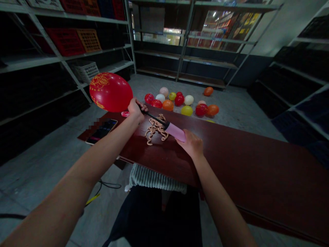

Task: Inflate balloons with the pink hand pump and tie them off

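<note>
My left hand (pixel 136 109) is closed around the neck of an inflated red balloon (pixel 110 92) with gold print, pinching it onto the black nozzle of a hand pump. My right hand (pixel 192 144) grips the pink barrel of the pump (pixel 175 131), which lies slanted above a dark red wooden table (pixel 231 151). Under the pump, a pile of limp tan balloons (pixel 155 131) rests on the tabletop.
A phone (pixel 102 131) lies on the table's left end. Several inflated balloons (pixel 180 102) in red, orange, yellow and white sit on the floor beyond the table. Metal shelving with crates lines the left, back and right walls. A cable runs on the floor at left.
</note>
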`<action>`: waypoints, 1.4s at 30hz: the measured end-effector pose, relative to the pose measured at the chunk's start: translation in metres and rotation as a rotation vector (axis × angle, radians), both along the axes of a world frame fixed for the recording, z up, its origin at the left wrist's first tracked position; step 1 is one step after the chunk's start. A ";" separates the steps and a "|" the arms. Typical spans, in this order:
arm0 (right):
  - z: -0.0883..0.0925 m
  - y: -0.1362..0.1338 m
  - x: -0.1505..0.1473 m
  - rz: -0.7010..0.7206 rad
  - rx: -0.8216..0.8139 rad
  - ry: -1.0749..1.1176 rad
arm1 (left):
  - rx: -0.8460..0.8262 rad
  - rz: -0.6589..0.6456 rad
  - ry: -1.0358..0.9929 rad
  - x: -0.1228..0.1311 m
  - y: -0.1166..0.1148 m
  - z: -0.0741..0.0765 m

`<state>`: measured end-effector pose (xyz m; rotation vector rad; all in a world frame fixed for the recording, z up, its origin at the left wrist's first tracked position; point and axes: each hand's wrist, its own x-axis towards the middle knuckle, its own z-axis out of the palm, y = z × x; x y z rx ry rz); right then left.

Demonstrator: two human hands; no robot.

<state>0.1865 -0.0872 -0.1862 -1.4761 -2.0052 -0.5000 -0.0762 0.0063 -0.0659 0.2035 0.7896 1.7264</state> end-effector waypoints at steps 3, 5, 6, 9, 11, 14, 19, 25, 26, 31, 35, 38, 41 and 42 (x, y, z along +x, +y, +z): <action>0.001 0.000 -0.001 0.016 0.012 -0.016 | 0.001 0.103 0.036 -0.019 0.003 0.008; 0.001 0.000 -0.002 0.025 0.006 -0.010 | -0.010 0.108 0.045 -0.022 0.005 0.014; 0.001 0.000 -0.001 0.024 0.003 0.000 | -0.003 0.106 0.052 -0.021 0.006 0.018; 0.000 0.000 0.001 0.012 -0.017 0.056 | 0.072 0.077 0.080 -0.007 0.008 0.030; -0.002 0.001 0.003 -0.012 -0.029 0.111 | 0.141 0.058 0.096 0.009 0.011 0.038; -0.004 0.003 0.005 -0.043 -0.031 0.195 | 0.192 0.017 0.106 0.039 0.017 0.046; -0.006 0.009 0.008 -0.105 -0.059 0.302 | 0.173 -0.092 0.141 0.100 0.023 0.032; -0.004 0.011 0.009 -0.207 -0.112 0.367 | 0.150 -0.193 0.183 0.158 0.013 0.002; -0.003 0.010 0.009 -0.220 -0.116 0.370 | 0.151 -0.197 0.186 0.161 0.012 0.001; 0.000 0.010 0.008 -0.180 -0.112 0.346 | 0.144 -0.213 0.197 0.147 0.010 0.003; 0.000 0.008 0.005 -0.101 -0.088 0.263 | 0.096 -0.193 0.156 0.121 0.004 0.000; 0.000 0.006 0.003 -0.062 -0.076 0.191 | 0.071 -0.150 0.106 0.101 -0.001 -0.005; -0.001 0.003 0.002 -0.035 -0.054 0.122 | 0.050 -0.101 0.068 0.080 -0.004 -0.008; -0.001 0.002 0.002 -0.025 -0.042 0.099 | 0.040 -0.088 0.057 0.071 -0.005 -0.008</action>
